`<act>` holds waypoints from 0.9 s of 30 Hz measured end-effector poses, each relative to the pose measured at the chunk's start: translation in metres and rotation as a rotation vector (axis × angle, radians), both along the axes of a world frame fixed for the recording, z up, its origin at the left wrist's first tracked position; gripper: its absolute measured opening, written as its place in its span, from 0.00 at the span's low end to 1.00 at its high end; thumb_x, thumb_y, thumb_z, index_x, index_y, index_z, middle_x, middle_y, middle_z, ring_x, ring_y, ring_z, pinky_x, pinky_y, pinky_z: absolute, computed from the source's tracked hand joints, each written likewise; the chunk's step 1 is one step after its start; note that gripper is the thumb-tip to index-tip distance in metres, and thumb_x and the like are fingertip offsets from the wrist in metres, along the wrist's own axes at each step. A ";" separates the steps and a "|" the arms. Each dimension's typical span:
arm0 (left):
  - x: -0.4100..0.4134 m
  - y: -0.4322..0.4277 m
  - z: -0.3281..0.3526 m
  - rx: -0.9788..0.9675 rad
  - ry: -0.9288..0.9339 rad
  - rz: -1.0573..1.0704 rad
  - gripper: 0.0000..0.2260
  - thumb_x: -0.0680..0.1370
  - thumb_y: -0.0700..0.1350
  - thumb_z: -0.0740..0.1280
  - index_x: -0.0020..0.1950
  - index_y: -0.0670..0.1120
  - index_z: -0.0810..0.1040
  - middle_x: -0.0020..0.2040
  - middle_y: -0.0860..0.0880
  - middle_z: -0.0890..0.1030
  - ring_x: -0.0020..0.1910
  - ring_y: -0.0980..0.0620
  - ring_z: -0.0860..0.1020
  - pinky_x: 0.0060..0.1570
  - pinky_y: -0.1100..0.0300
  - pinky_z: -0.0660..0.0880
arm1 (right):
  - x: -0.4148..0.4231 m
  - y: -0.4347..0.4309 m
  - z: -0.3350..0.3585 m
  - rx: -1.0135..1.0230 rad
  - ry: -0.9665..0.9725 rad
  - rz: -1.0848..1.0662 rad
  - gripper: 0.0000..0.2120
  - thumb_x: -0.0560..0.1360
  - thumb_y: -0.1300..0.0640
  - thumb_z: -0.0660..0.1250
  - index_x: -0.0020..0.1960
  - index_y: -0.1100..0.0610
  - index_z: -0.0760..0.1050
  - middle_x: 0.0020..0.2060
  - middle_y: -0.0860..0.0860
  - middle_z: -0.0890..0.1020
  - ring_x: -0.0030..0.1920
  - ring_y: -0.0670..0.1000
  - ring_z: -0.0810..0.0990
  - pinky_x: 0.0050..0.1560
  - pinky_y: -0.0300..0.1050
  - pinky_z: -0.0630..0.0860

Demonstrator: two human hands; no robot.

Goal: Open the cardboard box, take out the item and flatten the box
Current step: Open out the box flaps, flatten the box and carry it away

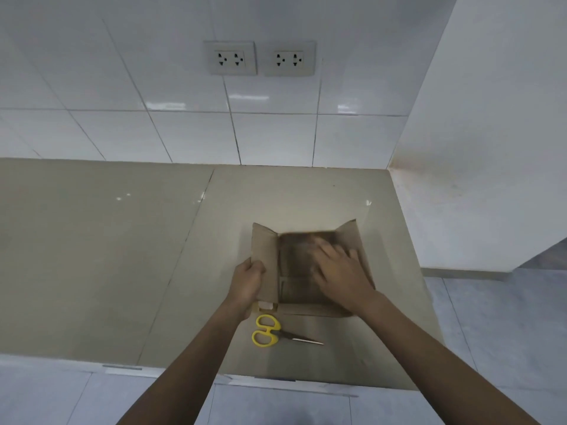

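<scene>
The right hand [336, 268], just right of the frame's centre, reached down into the open cardboard box [310, 265], fingers spread over something dark and blurred inside; whether it gripped the item could not be told. The left hand [248, 280], left of it, was clamped on the box's left flap [265, 256], thumb and fingers pinching the cardboard and steadying the box. The box sat on the beige countertop [122, 240] in the lower middle of the frame, all flaps folded outward. The item could not be made out clearly. Yellow-handled scissors [276, 332] lay just below the box, near the left wrist, blades pointing right and apparently shut.

Judged risks: with only one flap held, a snug item might have dragged the light box upward when lifted. A forearm swung back could have knocked the scissors off the counter's near edge. The flap might also have creased or torn under the pinch.
</scene>
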State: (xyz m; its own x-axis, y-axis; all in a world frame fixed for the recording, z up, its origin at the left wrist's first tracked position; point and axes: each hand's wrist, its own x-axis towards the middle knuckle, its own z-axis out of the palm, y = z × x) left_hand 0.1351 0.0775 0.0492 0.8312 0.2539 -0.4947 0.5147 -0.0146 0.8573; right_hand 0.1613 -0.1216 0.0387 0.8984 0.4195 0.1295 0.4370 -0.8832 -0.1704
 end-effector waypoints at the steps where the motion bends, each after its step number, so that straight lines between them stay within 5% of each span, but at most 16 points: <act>1: 0.000 0.000 0.000 -0.005 0.001 0.004 0.10 0.78 0.40 0.56 0.42 0.45 0.76 0.38 0.45 0.78 0.36 0.48 0.76 0.31 0.60 0.72 | 0.008 0.001 0.002 0.006 -0.030 -0.017 0.20 0.75 0.50 0.59 0.67 0.50 0.68 0.74 0.50 0.65 0.64 0.56 0.72 0.58 0.58 0.69; 6: -0.001 -0.007 0.004 0.043 -0.040 0.005 0.11 0.78 0.40 0.56 0.42 0.47 0.76 0.38 0.48 0.79 0.36 0.51 0.75 0.30 0.60 0.70 | 0.050 -0.004 0.001 -0.081 0.133 -0.130 0.28 0.78 0.45 0.56 0.75 0.50 0.54 0.77 0.50 0.56 0.75 0.57 0.57 0.69 0.68 0.56; 10: -0.003 -0.007 0.009 0.042 -0.050 -0.024 0.10 0.78 0.40 0.55 0.46 0.49 0.76 0.40 0.50 0.79 0.38 0.53 0.76 0.31 0.61 0.71 | 0.062 -0.012 -0.002 -0.121 0.299 -0.127 0.29 0.77 0.43 0.56 0.75 0.51 0.54 0.75 0.50 0.62 0.73 0.56 0.62 0.66 0.64 0.60; 13: -0.003 -0.002 0.013 0.023 -0.044 -0.122 0.12 0.79 0.40 0.55 0.46 0.53 0.75 0.44 0.50 0.79 0.42 0.51 0.77 0.37 0.57 0.77 | 0.068 -0.021 0.010 0.046 0.155 -0.232 0.28 0.76 0.50 0.61 0.73 0.54 0.58 0.72 0.57 0.66 0.68 0.60 0.67 0.62 0.61 0.65; 17: -0.008 0.002 0.017 0.089 -0.099 -0.277 0.13 0.79 0.41 0.55 0.48 0.56 0.76 0.49 0.48 0.80 0.47 0.48 0.78 0.44 0.54 0.75 | 0.073 -0.050 0.036 0.047 0.309 -0.369 0.19 0.73 0.54 0.65 0.64 0.54 0.70 0.58 0.57 0.78 0.56 0.60 0.77 0.53 0.52 0.70; 20: -0.011 0.003 0.022 0.204 -0.223 -0.390 0.16 0.79 0.40 0.55 0.49 0.60 0.76 0.53 0.50 0.80 0.52 0.49 0.76 0.50 0.59 0.72 | 0.068 -0.071 0.052 0.265 0.430 -0.355 0.09 0.72 0.59 0.67 0.51 0.53 0.79 0.52 0.55 0.82 0.47 0.55 0.80 0.47 0.48 0.78; 23: -0.009 0.009 0.039 0.346 -0.370 -0.501 0.19 0.80 0.40 0.55 0.63 0.61 0.74 0.58 0.57 0.79 0.57 0.56 0.76 0.51 0.69 0.71 | 0.061 -0.088 0.074 0.444 0.340 -0.360 0.17 0.72 0.66 0.63 0.55 0.49 0.77 0.45 0.56 0.81 0.38 0.50 0.79 0.34 0.40 0.75; 27: 0.000 0.024 0.059 0.741 -0.636 -0.674 0.21 0.82 0.42 0.55 0.72 0.63 0.64 0.65 0.49 0.77 0.59 0.48 0.76 0.57 0.57 0.73 | 0.045 -0.109 0.101 0.756 0.274 -0.343 0.29 0.69 0.69 0.56 0.57 0.38 0.75 0.39 0.53 0.76 0.39 0.52 0.76 0.36 0.43 0.74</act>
